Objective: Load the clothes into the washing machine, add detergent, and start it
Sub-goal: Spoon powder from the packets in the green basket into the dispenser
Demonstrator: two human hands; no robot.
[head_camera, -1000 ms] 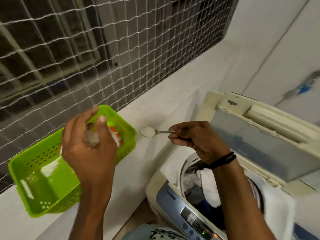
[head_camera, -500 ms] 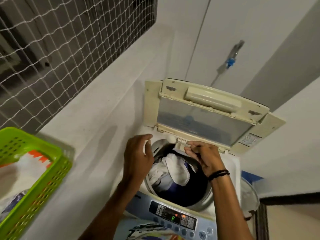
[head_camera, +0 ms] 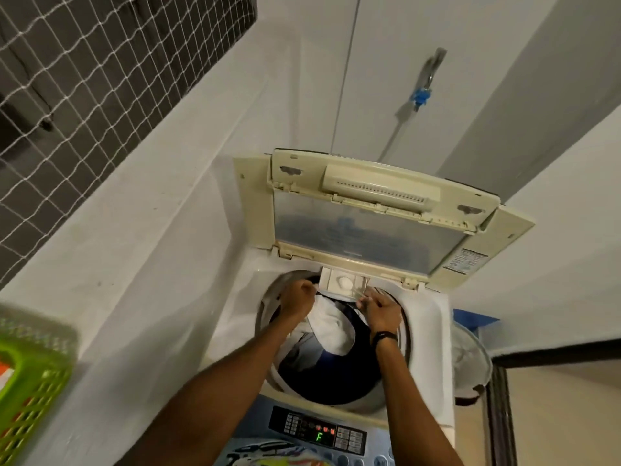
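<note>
The top-loading washing machine [head_camera: 235, 331] stands below me with its cream lid [head_camera: 379, 216] raised. White and dark blue clothes [head_camera: 331, 327] fill the drum. A small detergent drawer [head_camera: 341, 284] is pulled out at the drum's far rim, with white powder in it. My left hand [head_camera: 297, 299] is closed at the drawer's left corner. My right hand [head_camera: 381, 306], with a black band on its wrist, grips a thin spoon [head_camera: 359, 294] whose tip reaches over the drawer. The control panel [head_camera: 317, 430] shows a green "F".
A green plastic basket [head_camera: 30, 378] sits on the white ledge at the left, under a netted window [head_camera: 84, 82]. A tap with a blue fitting [head_camera: 421, 95] is on the wall behind the lid. A white tub [head_camera: 470, 361] stands right of the machine.
I turned from the green basket to the machine. My right hand carried the spoon of powder to the drawer, which now stands pulled out with powder in it. My left hand moved onto the drawer's left corner.
</note>
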